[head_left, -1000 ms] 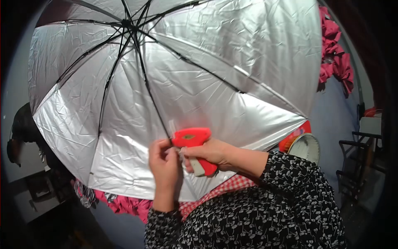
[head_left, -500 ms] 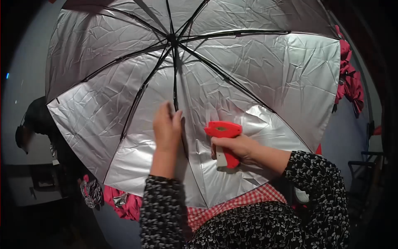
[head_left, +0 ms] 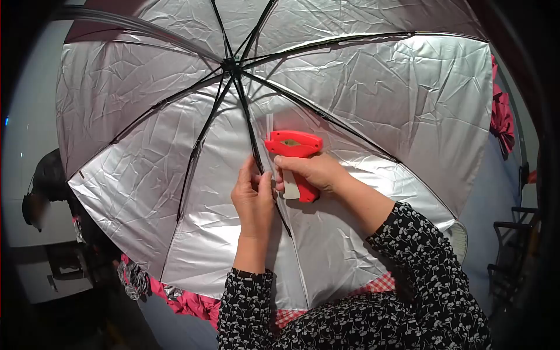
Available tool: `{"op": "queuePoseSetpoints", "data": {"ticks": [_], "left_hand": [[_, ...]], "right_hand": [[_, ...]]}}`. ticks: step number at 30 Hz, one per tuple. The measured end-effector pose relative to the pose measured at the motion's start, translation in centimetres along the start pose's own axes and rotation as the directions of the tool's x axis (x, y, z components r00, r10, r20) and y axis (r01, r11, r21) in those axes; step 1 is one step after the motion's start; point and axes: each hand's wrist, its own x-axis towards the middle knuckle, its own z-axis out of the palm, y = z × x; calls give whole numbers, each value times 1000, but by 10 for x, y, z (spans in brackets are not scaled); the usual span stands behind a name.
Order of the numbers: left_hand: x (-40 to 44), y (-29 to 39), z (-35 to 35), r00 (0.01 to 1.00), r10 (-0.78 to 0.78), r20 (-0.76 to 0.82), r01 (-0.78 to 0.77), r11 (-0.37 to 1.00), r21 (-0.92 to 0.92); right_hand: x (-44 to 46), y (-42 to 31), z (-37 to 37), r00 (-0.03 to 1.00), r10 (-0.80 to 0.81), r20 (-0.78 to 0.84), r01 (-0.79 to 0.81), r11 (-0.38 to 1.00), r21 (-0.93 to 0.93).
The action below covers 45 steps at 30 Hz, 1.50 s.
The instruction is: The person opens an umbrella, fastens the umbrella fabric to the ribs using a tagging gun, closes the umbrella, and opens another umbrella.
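Note:
An opened umbrella with a creased silver lining spreads across the view, its inside facing me. Black ribs run out from its hub. My left hand has its thumb and curled fingers around one lower rib; its fingertips are partly hidden. In my right hand is a red tagging gun with a pale trigger, held upright just right of that rib. Clear plastic fasteners stick up from the gun's top.
Bright pink fabric lies below the canopy, with more pink fabric at right. A grey umbrella shaft extends to the upper left. Another person in dark clothing is at far left. A dark metal rack stands at right.
Both hands have moved up toward the hub, the tagging gun with the right one. My left hand has closed around the rib. The umbrella has tilted slightly, and its shaft now shows.

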Motion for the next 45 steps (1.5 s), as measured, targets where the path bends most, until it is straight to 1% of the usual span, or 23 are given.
{"op": "queuePoseSetpoints", "data": {"ticks": [2,5,10,13,18,21,22,25,29,34,38,41,42,44,45], "left_hand": [[3,-2,-1,1000,19,-1,-19,1000,-13],[5,-10,-5,998,58,0,-58,990,126],[5,-9,-5,996,92,3,-91,984,153],[4,-5,-4,996,85,-2,-84,986,146],[5,-7,-5,998,70,1,-69,983,173],[5,-5,-4,991,133,16,-133,966,223],[4,-4,-3,991,132,18,-133,966,223],[3,0,-2,996,83,11,-84,981,177],[3,-4,-1,995,101,12,-101,985,141],[3,-1,1,995,96,34,-99,987,128],[4,-1,1,997,53,54,-58,993,107],[5,5,2,994,100,53,-110,965,237],[7,8,2,994,99,53,-109,964,242],[11,13,3,989,142,41,-148,940,307],[4,12,2,990,141,29,-143,931,336]], "right_hand": [[-1,-2,-1,1000,14,23,-14,1000,-16],[-7,-4,-2,994,64,85,-64,998,0],[-9,-10,-2,988,103,114,-104,995,0],[-12,-12,-3,986,137,90,-139,990,12],[-9,-11,-5,983,156,99,-161,986,40],[-10,-18,-5,974,197,110,-201,979,27],[-9,-20,-7,974,197,109,-201,979,28],[-6,-25,-12,947,291,134,-291,956,-18],[-2,-28,-14,933,300,199,-300,953,-34],[2,-28,-12,929,308,205,-315,949,2],[4,-26,-9,930,321,180,-326,945,-5],[11,-19,-8,964,257,65,-236,945,-228],[13,-18,-10,964,258,68,-237,945,-224],[17,-14,-14,968,159,196,-155,987,-36],[12,-11,-15,962,124,245,-143,988,60]]}}
